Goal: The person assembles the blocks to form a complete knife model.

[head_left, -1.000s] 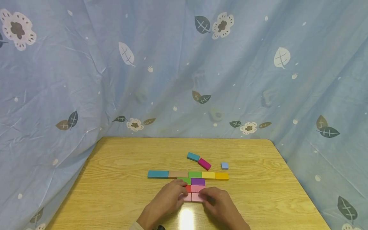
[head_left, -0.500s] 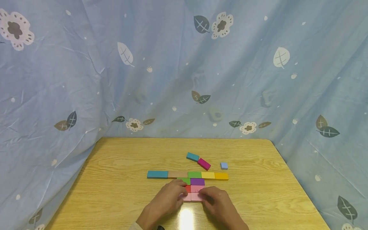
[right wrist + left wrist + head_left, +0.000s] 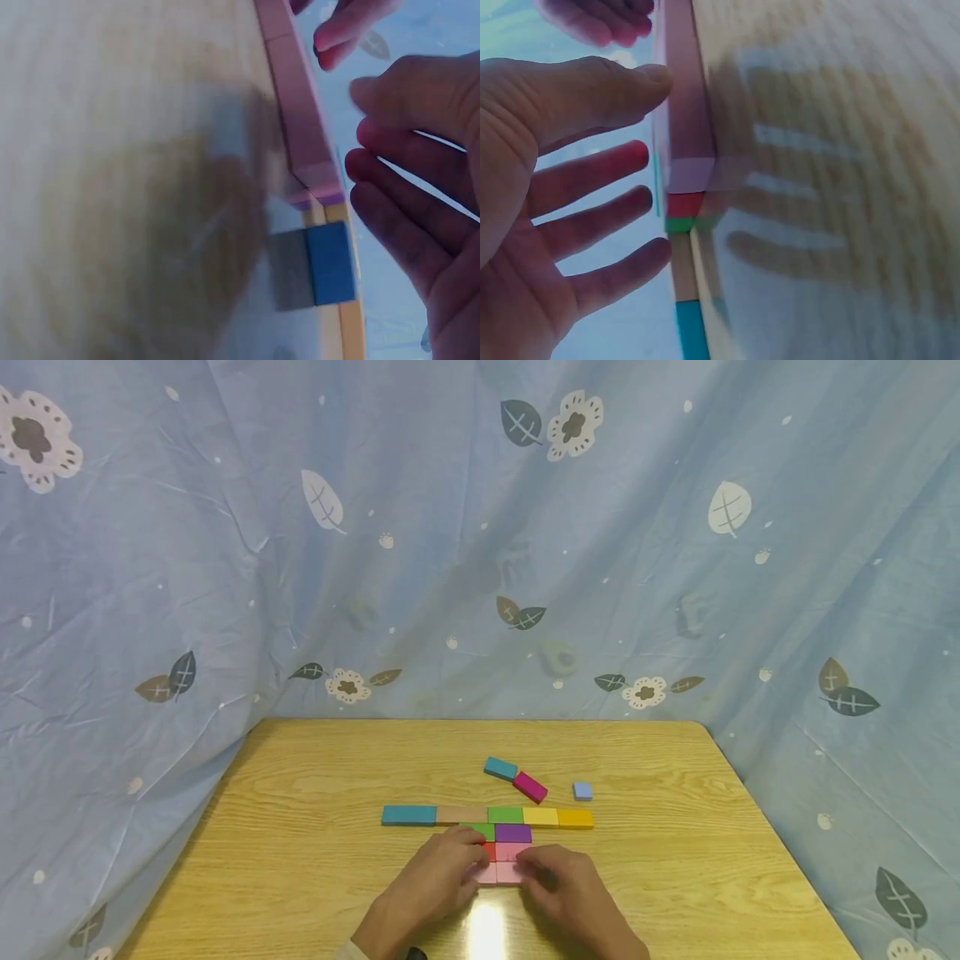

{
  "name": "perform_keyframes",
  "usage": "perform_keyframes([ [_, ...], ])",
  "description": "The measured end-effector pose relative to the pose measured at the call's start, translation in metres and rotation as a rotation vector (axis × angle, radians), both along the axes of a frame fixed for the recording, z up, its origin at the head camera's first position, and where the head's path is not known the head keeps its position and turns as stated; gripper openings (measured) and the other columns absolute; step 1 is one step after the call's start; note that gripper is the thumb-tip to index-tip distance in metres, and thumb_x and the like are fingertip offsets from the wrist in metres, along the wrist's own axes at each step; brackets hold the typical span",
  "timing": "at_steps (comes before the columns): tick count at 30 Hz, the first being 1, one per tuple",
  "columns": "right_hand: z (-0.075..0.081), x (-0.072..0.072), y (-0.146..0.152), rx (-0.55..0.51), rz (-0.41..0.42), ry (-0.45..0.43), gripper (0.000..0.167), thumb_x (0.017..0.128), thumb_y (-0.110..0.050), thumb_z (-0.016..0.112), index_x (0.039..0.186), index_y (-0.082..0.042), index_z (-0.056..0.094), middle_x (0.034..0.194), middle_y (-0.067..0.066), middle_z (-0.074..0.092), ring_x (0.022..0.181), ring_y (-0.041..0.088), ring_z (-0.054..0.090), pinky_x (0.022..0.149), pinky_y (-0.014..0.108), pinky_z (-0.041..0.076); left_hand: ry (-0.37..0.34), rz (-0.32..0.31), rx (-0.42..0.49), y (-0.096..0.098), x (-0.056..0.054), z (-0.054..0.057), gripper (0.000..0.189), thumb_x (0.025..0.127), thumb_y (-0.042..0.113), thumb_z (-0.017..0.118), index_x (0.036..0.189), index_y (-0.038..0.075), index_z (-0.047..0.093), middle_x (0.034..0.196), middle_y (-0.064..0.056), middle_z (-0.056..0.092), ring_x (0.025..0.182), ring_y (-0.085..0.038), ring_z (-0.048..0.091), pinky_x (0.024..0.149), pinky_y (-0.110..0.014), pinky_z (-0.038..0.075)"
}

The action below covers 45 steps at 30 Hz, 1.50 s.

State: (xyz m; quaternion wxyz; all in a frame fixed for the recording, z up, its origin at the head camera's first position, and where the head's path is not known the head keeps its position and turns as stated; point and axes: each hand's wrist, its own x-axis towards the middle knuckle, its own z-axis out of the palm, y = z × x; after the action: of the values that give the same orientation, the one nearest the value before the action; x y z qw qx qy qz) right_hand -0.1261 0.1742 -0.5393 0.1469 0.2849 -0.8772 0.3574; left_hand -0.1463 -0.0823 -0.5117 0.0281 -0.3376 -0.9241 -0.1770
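Note:
Flat coloured blocks lie edge to edge in front of me. Two pink blocks form the nearest row, the right one (image 3: 510,873) beside the left one (image 3: 486,875). Behind them come a red block (image 3: 491,852) and another pink block (image 3: 512,852), then a green block (image 3: 480,832) and a purple block (image 3: 513,833). My left hand (image 3: 442,872) is at the stack's left side, fingers over the red and pink blocks; its thumb tip (image 3: 656,81) is at a pink edge. My right hand (image 3: 566,885) reaches the pink blocks' right ends, fingers extended in the right wrist view.
A long row crosses behind: blue (image 3: 408,815), tan (image 3: 462,815), green (image 3: 506,816), yellow (image 3: 540,817) and orange (image 3: 575,819) blocks. Farther back lie a blue block (image 3: 500,768), a magenta block (image 3: 530,787) and a light blue square (image 3: 582,792). A patterned curtain (image 3: 450,527) surrounds the table (image 3: 300,877).
The whole head view shifts slightly left. Both hands keep nearly the same place beside the blocks, and the blocks stay in the same arrangement.

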Motion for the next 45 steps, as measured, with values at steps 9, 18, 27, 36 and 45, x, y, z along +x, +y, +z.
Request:
perform_keyframes([
  [9, 0.026, -0.022, 0.024, -0.057, -0.140, -0.017, 0.035, 0.087, -0.003, 0.091, 0.119, -0.012, 0.083, 0.115, -0.001, 0.084, 0.099, 0.027, 0.081, 0.086, 0.043, 0.070, 0.095, -0.043, 0.026, 0.011, -0.002, 0.005, 0.014, 0.098, 0.016, 0.081, 0.111, 0.019, 0.085, 0.124, 0.003, 0.080, 0.123, -0.018, 0.071, 0.108, -0.038, 0.062],
  [18, 0.040, -0.065, 0.034, -0.151, -0.151, 0.017, 0.031, 0.092, -0.004, 0.087, 0.122, -0.008, 0.081, 0.116, 0.012, 0.083, 0.100, 0.032, 0.082, 0.088, 0.049, 0.070, 0.042, 0.009, -0.069, 0.029, -0.001, 0.006, 0.026, 0.094, 0.019, 0.085, 0.120, 0.022, 0.083, 0.140, -0.001, 0.075, 0.136, -0.026, 0.066, 0.116, -0.048, 0.057],
  [27, 0.027, -0.094, 0.030, -0.312, -0.168, -0.154, 0.029, 0.093, -0.007, 0.087, 0.122, -0.006, 0.081, 0.121, 0.019, 0.081, 0.108, 0.034, 0.081, 0.097, 0.048, 0.067, 0.012, 0.047, -0.096, 0.034, 0.000, 0.002, 0.028, 0.093, 0.017, 0.087, 0.120, 0.022, 0.082, 0.141, -0.001, 0.074, 0.132, -0.026, 0.066, 0.106, -0.054, 0.062],
  [36, 0.011, -0.109, 0.021, -0.299, -0.238, -0.290, 0.035, 0.092, -0.005, 0.088, 0.125, 0.002, 0.079, 0.121, 0.018, 0.082, 0.111, 0.035, 0.080, 0.098, 0.044, 0.067, -0.006, 0.055, -0.096, 0.034, 0.000, 0.002, 0.029, 0.094, 0.016, 0.084, 0.122, 0.022, 0.082, 0.145, -0.002, 0.072, 0.137, -0.028, 0.064, 0.109, -0.056, 0.059],
  [45, 0.006, -0.116, 0.015, -0.174, -0.302, -0.322, 0.038, 0.091, -0.005, 0.089, 0.126, -0.001, 0.079, 0.118, 0.016, 0.082, 0.108, 0.031, 0.081, 0.097, 0.047, 0.068, 0.001, 0.053, -0.080, 0.033, 0.000, 0.000, 0.027, 0.092, 0.014, 0.084, 0.118, 0.022, 0.083, 0.144, -0.002, 0.072, 0.136, -0.029, 0.065, 0.109, -0.056, 0.060],
])
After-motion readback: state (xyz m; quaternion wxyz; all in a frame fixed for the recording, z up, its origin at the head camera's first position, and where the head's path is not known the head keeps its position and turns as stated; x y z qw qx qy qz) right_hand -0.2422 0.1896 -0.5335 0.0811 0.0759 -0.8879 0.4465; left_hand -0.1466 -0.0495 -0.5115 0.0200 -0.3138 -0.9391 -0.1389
